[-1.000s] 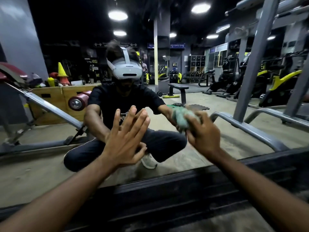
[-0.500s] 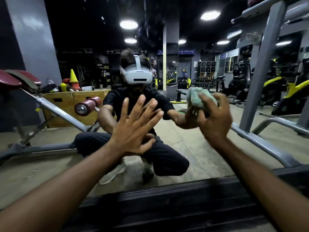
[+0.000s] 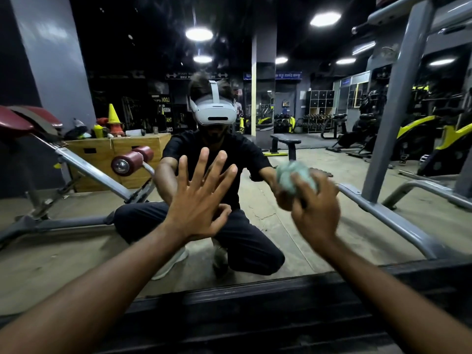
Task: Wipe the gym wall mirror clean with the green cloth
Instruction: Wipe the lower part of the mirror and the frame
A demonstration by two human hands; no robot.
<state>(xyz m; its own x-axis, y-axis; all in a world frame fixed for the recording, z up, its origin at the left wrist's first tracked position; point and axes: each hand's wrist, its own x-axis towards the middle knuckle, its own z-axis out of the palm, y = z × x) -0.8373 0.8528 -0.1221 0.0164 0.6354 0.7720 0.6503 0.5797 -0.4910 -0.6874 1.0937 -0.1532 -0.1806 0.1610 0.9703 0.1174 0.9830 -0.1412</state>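
The wall mirror (image 3: 293, 238) fills the view ahead and reflects the gym and a crouching person in a headset. My left hand (image 3: 199, 203) presses flat against the glass with its fingers spread. My right hand (image 3: 315, 208) grips the bunched pale green cloth (image 3: 293, 177) and holds it against the mirror at chest height, right of the left hand. The cloth is blurred. Most of it is hidden behind my fingers.
A dark ledge (image 3: 255, 302) runs along the mirror's bottom edge. Reflected in the glass are an inclined bench with red pads (image 3: 84, 162) on the left, a wooden box (image 3: 115, 149), and a grey steel frame (image 3: 390, 118) on the right.
My right hand with the cloth went up the glass, then came back down and a little left. My left hand stayed pressed on the mirror.
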